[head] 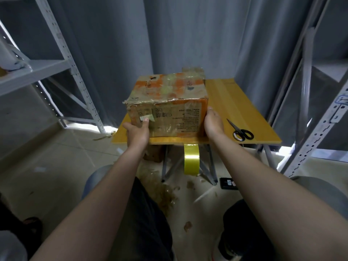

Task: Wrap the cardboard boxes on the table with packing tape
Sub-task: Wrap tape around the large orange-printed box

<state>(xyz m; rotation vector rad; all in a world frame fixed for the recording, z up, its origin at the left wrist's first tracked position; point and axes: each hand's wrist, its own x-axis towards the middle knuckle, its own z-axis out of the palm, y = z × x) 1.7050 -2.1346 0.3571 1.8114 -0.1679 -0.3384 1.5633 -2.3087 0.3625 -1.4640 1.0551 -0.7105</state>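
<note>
The cardboard box [167, 102] sits at my 12 o'clock on the table [235, 102], its long axis running 9 to 3. My left hand [137, 131] grips its near left corner, thumb on the front face. My right hand [213, 123] presses flat against its right end. The tape roll [191, 159] hangs below the table's near edge, at 6 o'clock from the box and nearer my right hand. I judge there is turning room toward 3 o'clock, short of the scissors [240, 130].
</note>
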